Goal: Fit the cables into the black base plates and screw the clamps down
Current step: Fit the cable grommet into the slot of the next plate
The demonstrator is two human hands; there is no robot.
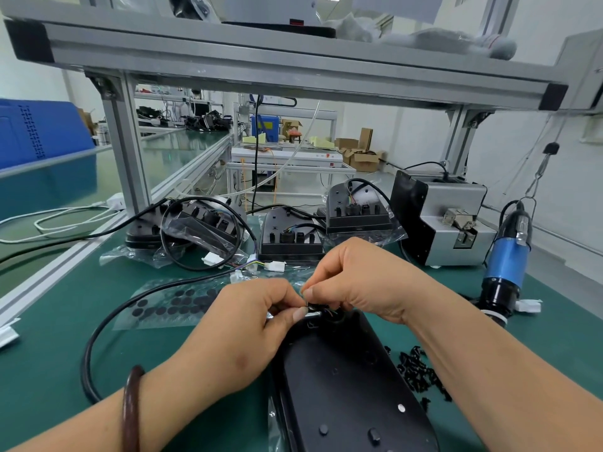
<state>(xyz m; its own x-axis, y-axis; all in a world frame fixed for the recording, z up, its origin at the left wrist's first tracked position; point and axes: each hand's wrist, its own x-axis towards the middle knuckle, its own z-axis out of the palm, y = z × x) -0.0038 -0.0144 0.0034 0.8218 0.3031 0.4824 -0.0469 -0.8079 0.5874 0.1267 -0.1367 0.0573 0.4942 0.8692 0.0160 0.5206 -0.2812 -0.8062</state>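
While the near base plate (342,386) lies flat on the green desk (49,370) directly before the person, both hands work at its far end. Far to the left of this plate a white cable (65,220) lies in loose loops. Nearer to the plate, still on its left, the black cable (98,324) makes a wide curve over the desk and runs behind the left hand toward the plate's far end. Inside this curve is a clear sheet of round black pads (173,306). The left hand (248,324), with a dark bracelet (130,409) on its wrist, is at the plate's far left corner. Its thumb and forefinger are pressed together and pinch the end of the black cable, where thin coloured wires show. Beyond the plate more base plates (290,236) stand in clear bags, with cables fitted in them, and a white connector (275,265) lies between them and the plate. The right hand (355,282) is over the plate's far end with curled fingers and pinches the same cable end from the right. The exact part between the fingertips is too small to tell. Just right of the plate lies a heap of small black clamps (417,373). Farther right and beyond it stands a grey machine (450,220), and a blue electric screwdriver (505,262) is upright at the far right.
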